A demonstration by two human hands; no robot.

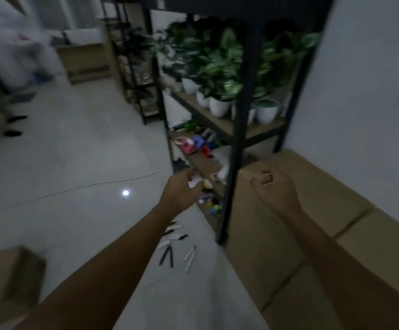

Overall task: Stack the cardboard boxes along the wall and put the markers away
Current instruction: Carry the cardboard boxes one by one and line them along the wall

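Observation:
Large cardboard boxes (300,210) lie in a row against the white wall on the right. A smaller cardboard box (3,277) sits on the floor at the lower left. Several black and white markers (174,244) are scattered over the floor tiles beside the shelf leg. My right hand (274,189) hovers over the near end of the wall boxes, fingers curled into a fist with nothing visible in it. My left hand (181,191) reaches out above the markers, its fingers curled; something small and white shows at its fingertips, and I cannot tell whether it is held.
A black metal shelf (238,139) stands against the wall just beyond the boxes. It carries plants in white pots (219,106) and, lower down, colourful small items (200,144). A thin cable (93,184) crosses the floor. More cardboard boxes (86,60) stand far back.

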